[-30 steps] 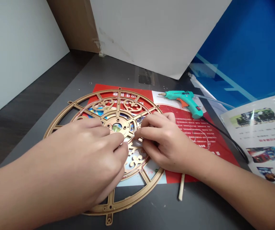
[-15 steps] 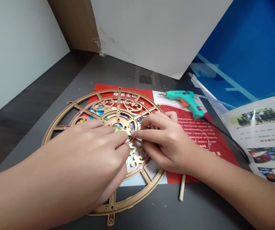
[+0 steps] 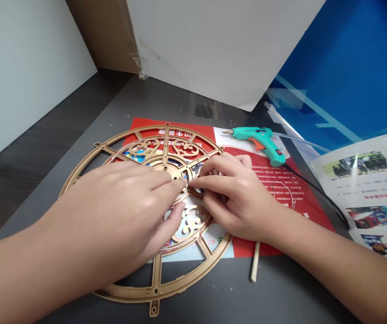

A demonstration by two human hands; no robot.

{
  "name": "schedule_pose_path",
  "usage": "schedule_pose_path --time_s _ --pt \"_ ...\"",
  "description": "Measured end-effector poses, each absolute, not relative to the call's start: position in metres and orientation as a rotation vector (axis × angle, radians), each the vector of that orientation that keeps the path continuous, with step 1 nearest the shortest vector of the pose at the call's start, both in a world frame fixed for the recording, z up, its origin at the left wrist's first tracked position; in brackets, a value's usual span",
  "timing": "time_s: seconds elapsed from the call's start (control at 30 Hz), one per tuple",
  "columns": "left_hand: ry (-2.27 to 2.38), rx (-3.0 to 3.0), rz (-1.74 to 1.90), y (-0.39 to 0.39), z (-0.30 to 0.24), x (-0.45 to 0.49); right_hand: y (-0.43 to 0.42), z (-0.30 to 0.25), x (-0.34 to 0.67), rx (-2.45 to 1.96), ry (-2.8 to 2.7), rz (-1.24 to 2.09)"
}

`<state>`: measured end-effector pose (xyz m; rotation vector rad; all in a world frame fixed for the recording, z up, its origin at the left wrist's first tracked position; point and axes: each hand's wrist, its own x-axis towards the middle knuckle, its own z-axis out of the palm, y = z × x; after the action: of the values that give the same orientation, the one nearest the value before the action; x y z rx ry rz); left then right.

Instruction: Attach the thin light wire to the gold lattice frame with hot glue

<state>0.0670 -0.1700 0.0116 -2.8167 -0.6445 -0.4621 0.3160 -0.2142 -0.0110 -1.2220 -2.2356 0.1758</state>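
A round gold-coloured ornamental frame (image 3: 157, 270) with spokes, scrollwork and a central hub lies in front of me. Thin wire (image 3: 180, 246) follows its inner ring. My left hand (image 3: 129, 207) reaches over the frame's left half; its index fingertip presses at the right side of the hub, with the thumb apart below. Meeting it fingertip to fingertip, my right hand (image 3: 240, 193) has its fingers curled and pinched at the same spot. Whatever lies between the right fingertips is too small or hidden to make out.
A teal glue gun (image 3: 260, 139) with an orange trigger lies beyond my right hand, its black cord (image 3: 314, 189) trailing right. Under the frame is a red printed sheet (image 3: 281, 198). A pale stick (image 3: 255, 265) lies near my right forearm. White panels (image 3: 213, 45) stand behind.
My left thumb has come away from the index finger and dropped lower. The left fingertips have shifted slightly right along the hub; the right hand has barely moved.
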Motion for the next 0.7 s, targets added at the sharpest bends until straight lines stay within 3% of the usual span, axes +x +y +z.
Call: schedule_pose_path --time_s 0.7 --pt "-0.594 -2.895 -0.544 -0.1672 0.0071 0.0675 -0.2153 -0.0095 0.316 -1.206 -2.25 0.157"
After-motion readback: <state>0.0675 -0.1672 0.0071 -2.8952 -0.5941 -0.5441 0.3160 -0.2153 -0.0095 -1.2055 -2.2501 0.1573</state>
